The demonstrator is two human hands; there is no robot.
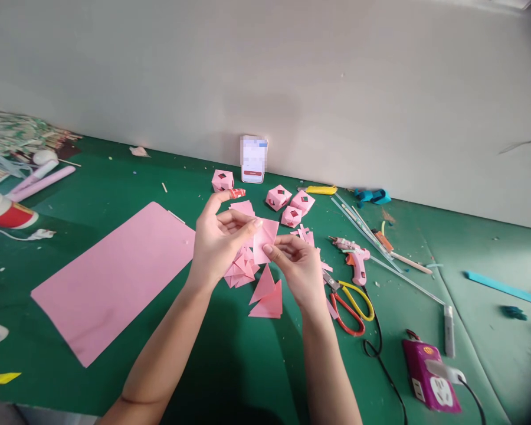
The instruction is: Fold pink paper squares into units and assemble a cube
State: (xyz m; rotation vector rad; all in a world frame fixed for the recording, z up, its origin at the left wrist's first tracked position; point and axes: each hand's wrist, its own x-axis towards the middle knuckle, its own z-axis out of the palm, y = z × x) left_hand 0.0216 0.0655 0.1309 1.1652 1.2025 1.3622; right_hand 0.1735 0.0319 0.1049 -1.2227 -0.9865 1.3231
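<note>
Between my two hands is a small square of pink paper (265,236), held above the table. My left hand (216,242) pinches its upper left edge between thumb and fingers; a red wrap or bandage covers the raised index fingertip. Lower down on the right, my right hand (298,268) grips the same paper with thumb and fingertips. Below them lie pink paper triangles (268,301) and a heap of small folded pink pieces (241,271). Behind my hands sit several folded pink paper shapes (278,198) with diamond-shaped holes.
A large pink sheet (119,283) covers the left of the green table. To the right are scissors (349,307), a pink glue gun (356,260), a yellow cutter (321,190) and a purple power socket (433,375). A phone (253,159) leans on the wall; a cup (9,209) is far left.
</note>
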